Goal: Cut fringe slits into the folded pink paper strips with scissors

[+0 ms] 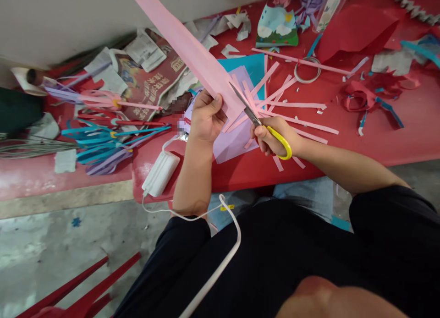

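Observation:
My left hand (209, 115) pinches a long sheet of pink paper (192, 50) near its lower end, thumb on top. The sheet slants up and away to the upper left. My right hand (273, 134) grips scissors (282, 144) with yellow handles, fingers through the loops. Their blades lie at the right edge of the pink paper, pointing up and left; whether they are parted is hard to see. Below the hands, several cut pink strips (299, 119) fan out over purple paper (237, 146) and a blue sheet (242, 61).
A white power bank (161, 173) with a cable sits by my left forearm at the table's front edge. Bundled blue strips (92, 141) and newspaper (146, 50) lie left. A tape roll (307, 70), red paper (357, 34) and scraps are right. A red stool (82, 290) stands below.

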The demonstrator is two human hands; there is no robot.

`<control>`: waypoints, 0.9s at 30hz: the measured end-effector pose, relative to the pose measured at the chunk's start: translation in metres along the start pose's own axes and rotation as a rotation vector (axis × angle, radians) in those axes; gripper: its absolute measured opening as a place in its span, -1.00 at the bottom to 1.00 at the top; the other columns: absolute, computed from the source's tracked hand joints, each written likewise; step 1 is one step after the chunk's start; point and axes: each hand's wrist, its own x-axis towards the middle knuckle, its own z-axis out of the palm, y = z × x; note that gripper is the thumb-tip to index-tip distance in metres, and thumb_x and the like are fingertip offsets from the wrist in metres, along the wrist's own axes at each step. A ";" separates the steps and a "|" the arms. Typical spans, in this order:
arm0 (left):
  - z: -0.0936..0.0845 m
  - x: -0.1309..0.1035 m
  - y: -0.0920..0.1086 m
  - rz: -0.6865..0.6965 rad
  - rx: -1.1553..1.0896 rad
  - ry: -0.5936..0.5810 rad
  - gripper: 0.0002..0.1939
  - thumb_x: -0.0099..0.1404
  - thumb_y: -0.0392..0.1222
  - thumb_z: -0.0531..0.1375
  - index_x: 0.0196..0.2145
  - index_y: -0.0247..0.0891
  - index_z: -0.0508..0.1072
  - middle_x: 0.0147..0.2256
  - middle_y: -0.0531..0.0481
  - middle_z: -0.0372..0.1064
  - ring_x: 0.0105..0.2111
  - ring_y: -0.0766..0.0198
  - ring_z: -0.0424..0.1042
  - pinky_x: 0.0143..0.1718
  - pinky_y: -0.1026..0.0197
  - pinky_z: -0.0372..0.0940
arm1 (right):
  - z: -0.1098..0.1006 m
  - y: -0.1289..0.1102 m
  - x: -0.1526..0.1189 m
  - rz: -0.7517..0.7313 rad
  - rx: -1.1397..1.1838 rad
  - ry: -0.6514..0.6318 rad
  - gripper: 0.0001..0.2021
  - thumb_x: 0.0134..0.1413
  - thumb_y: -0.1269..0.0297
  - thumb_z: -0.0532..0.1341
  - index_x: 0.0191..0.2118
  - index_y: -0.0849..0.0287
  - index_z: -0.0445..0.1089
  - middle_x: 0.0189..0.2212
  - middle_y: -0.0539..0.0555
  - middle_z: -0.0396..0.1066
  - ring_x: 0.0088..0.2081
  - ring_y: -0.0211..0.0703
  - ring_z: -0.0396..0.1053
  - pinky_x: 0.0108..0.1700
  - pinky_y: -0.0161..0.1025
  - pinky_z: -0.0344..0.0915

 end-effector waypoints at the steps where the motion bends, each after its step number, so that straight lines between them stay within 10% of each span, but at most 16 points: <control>1: 0.000 0.000 0.000 0.016 -0.007 -0.015 -0.72 0.41 -0.03 0.58 -0.06 -0.12 0.64 -0.07 -0.08 0.72 0.29 -0.11 0.65 0.24 0.05 0.64 | 0.001 0.000 0.000 0.005 -0.002 0.009 -0.24 0.30 -0.63 0.22 -0.21 0.13 0.43 -0.66 -0.07 0.42 -0.70 -0.22 0.41 -0.67 -0.33 0.30; 18: -0.005 0.002 -0.011 -0.018 0.065 -0.044 -0.69 0.40 -0.05 0.59 -0.07 -0.18 0.61 -0.08 -0.10 0.68 0.29 -0.21 0.64 0.21 -0.06 0.66 | -0.010 0.008 0.009 -0.285 -0.122 -0.133 -0.19 0.33 -0.66 0.13 -0.11 0.15 0.41 -0.28 0.19 0.65 -0.30 -0.08 0.61 -0.23 -0.18 0.52; 27: -0.006 0.002 -0.013 -0.058 0.070 -0.082 -0.69 0.40 -0.04 0.59 -0.09 -0.17 0.61 -0.09 -0.09 0.68 0.29 -0.17 0.64 0.28 -0.07 0.63 | -0.005 0.006 0.004 -0.148 -0.004 -0.110 -0.18 0.25 -0.69 0.18 -0.16 0.13 0.43 -0.38 0.13 0.66 -0.42 -0.10 0.63 -0.38 -0.21 0.57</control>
